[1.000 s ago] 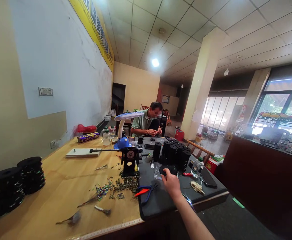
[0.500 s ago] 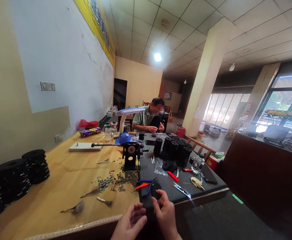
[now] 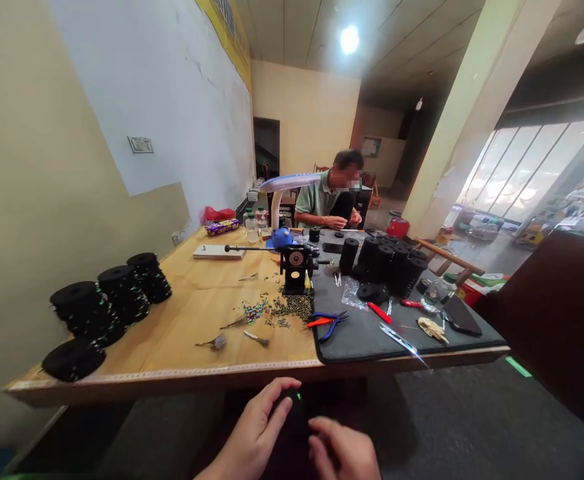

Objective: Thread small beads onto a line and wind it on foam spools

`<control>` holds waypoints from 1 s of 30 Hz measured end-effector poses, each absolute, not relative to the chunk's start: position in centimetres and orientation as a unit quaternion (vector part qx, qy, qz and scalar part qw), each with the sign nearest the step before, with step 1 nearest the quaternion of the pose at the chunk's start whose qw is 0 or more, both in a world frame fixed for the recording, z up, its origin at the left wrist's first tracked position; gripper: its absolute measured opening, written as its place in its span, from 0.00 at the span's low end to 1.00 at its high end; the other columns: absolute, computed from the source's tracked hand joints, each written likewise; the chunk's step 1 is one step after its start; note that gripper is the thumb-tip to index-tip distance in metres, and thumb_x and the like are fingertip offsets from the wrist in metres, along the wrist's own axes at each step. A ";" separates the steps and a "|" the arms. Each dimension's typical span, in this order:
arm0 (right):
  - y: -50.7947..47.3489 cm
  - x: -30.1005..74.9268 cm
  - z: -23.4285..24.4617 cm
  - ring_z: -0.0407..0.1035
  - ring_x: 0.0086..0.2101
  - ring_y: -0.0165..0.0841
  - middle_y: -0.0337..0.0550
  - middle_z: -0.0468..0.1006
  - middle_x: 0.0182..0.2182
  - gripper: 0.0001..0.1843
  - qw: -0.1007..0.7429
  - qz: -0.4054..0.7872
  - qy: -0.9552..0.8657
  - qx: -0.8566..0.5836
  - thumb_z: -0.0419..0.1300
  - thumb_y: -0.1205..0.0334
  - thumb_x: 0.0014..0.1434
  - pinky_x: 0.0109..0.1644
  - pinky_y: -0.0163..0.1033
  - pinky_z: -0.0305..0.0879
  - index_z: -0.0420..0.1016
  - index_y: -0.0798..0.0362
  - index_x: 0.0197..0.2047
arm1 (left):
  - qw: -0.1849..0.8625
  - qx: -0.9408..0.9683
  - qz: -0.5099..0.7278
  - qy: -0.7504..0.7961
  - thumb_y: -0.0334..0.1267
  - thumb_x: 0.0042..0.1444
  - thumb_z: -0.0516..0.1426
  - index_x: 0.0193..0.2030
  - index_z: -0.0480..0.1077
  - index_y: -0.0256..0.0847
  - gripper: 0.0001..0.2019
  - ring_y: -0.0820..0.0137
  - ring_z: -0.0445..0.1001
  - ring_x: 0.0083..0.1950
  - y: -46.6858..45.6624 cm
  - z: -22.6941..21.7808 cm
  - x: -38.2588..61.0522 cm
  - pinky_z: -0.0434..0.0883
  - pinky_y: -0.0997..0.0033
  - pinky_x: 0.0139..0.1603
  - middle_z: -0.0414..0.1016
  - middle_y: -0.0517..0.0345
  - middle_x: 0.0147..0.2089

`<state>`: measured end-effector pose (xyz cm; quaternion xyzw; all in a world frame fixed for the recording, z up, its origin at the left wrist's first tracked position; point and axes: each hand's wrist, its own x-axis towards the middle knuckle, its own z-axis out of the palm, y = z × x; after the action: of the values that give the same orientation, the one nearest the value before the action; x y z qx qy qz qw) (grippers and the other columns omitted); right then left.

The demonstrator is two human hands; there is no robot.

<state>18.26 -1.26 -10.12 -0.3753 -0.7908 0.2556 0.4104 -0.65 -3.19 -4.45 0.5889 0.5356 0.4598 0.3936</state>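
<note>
My left hand [image 3: 255,433] and my right hand [image 3: 345,453] are low in front of me, below the near edge of the wooden table [image 3: 172,333]. Between them is a black spool [image 3: 292,410] with a small green speck on it. The left fingers curl around its left and top side. The right fingers are bent against its right side, slightly blurred. On the dark mat [image 3: 362,337] above lie blue-and-red pliers [image 3: 325,322], a red cutter [image 3: 379,312] and tweezers [image 3: 397,337].
Stacks of black spools [image 3: 117,293] stand at the table's left, and more black spools [image 3: 387,263] on the mat. A black winding device [image 3: 296,267], a bead pile [image 3: 282,310], a lamp [image 3: 287,193] and a phone [image 3: 459,315] are there. Another person [image 3: 332,200] sits at the far end.
My right hand took a black spool from the mat, my left hand joined it, and both drew it down below the table edge. My view dropped and shifted left.
</note>
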 end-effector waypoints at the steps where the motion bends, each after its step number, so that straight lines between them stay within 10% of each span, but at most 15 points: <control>1: -1.3 18.4 -8.9 0.73 0.22 0.34 0.44 0.79 0.22 0.14 0.396 0.324 -0.771 -0.379 0.53 0.53 0.62 0.26 0.34 0.66 0.75 0.51 0.40 | 0.407 0.592 0.442 0.537 0.46 0.60 0.51 0.48 0.69 0.44 0.14 0.61 0.70 0.50 -3.9 -4.5 -0.8 0.68 0.63 0.53 0.75 0.52 0.47; 6: -1.0 17.4 -5.7 0.59 0.15 0.23 0.34 0.69 0.17 0.20 0.338 0.595 -0.598 -0.418 0.56 0.44 0.58 0.18 0.28 0.54 0.66 0.54 0.32 | 0.520 0.579 0.351 0.521 0.50 0.61 0.46 0.50 0.62 0.42 0.17 0.68 0.70 0.35 -6.5 -4.9 -0.5 0.72 0.73 0.26 0.67 0.51 0.44; 12: -1.7 16.3 -6.7 0.54 0.11 0.20 0.32 0.70 0.16 0.21 0.248 0.691 -0.540 -0.410 0.61 0.43 0.51 0.13 0.25 0.44 0.63 0.54 0.29 | 0.439 0.659 0.307 0.528 0.37 0.53 0.57 0.43 0.64 0.41 0.10 0.66 0.69 0.42 -6.6 -4.1 -0.3 0.67 0.67 0.46 0.71 0.56 0.40; 30: -2.3 17.0 -6.6 0.62 0.12 0.22 0.32 0.72 0.15 0.24 0.197 0.756 -0.487 -0.389 0.64 0.42 0.47 0.14 0.26 0.58 0.62 0.54 0.30 | 0.475 0.645 0.294 0.521 0.35 0.54 0.56 0.39 0.64 0.41 0.06 0.69 0.68 0.38 -6.6 -3.8 -0.3 0.64 0.72 0.41 0.72 0.60 0.36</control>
<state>16.95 -2.34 -6.59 -0.3894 -0.4872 0.7564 0.1972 -0.29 -6.60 -3.80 0.6452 0.5213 0.2936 0.4752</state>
